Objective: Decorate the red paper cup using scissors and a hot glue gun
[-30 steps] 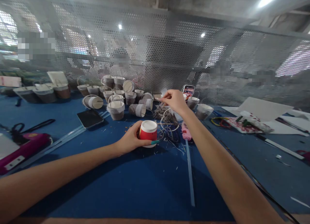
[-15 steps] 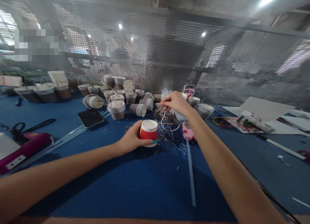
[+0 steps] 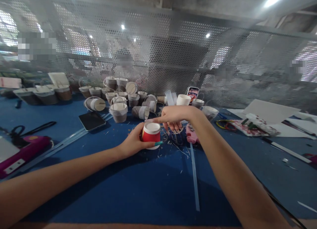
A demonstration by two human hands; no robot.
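Note:
My left hand (image 3: pixel 135 141) is wrapped around the side of a red and white paper cup (image 3: pixel 151 136). The cup stands upside down on the blue table, its white base facing up. My right hand (image 3: pixel 173 118) reaches over from the right, its index finger stretched to the far edge of the cup's base. Its other fingers hang loosely bent and apart, and nothing shows in them. Behind and below that hand lie tangled strings, partly hidden. A pink glue gun (image 3: pixel 192 134) with a long clear glue stick (image 3: pixel 195 176) lies just right of them.
Several small bark-covered pots with handles (image 3: pixel 119 112) crowd the back left. A dark phone (image 3: pixel 92 121) and a purple tool (image 3: pixel 27 151) lie at left. White stacked cups (image 3: pixel 183 99) and a propped phone (image 3: pixel 193 93) stand behind. Papers (image 3: pixel 269 112) lie at right, before a perforated metal screen (image 3: pixel 173 57).
My right hand has come down and toward me from the string pile, its index finger now extended to the cup. The white stacked cups have come into view. My left hand keeps its hold.

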